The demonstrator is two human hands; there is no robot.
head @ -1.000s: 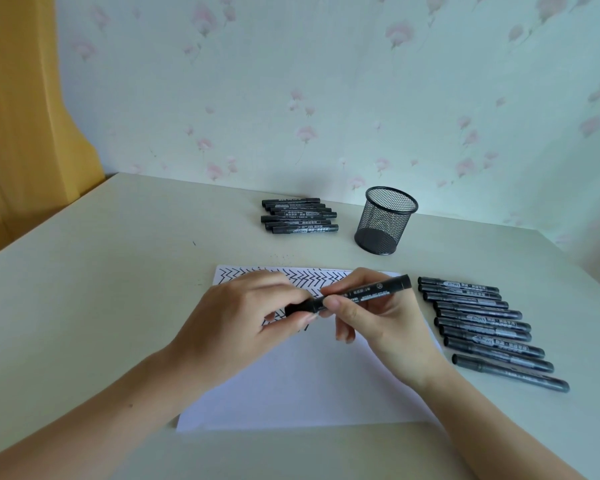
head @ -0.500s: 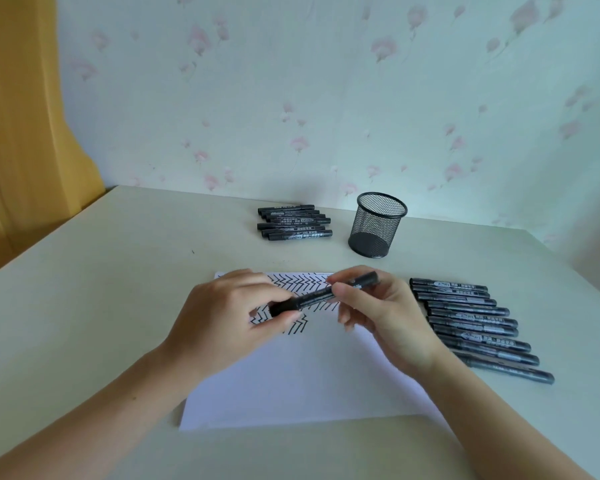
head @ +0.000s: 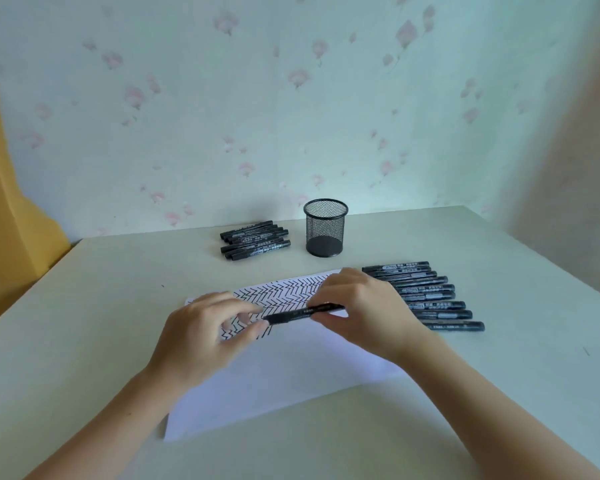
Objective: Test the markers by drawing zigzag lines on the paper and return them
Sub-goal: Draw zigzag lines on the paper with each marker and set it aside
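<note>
A white paper (head: 291, 375) lies on the table in front of me, its far part covered with black zigzag lines. My right hand (head: 364, 313) pinches a capped black marker (head: 302, 311) and holds it level just above the paper. My left hand (head: 201, 337) hovers at the marker's left end with thumb and index finger apart, the marker's tip lying beside the thumb. A row of several black markers (head: 426, 296) lies to the right of the paper. Another pile of markers (head: 255, 240) sits at the back.
A black mesh pen cup (head: 325, 226) stands behind the paper, to the right of the back pile. The pale table (head: 101, 306) meets a flowered wall at the back. A yellow curtain (head: 7, 202) hangs at the left.
My left fingers have loosened from the marker's left end and spread apart. The right hand still holds the marker, now lower and more level. The camera view has tilted.
</note>
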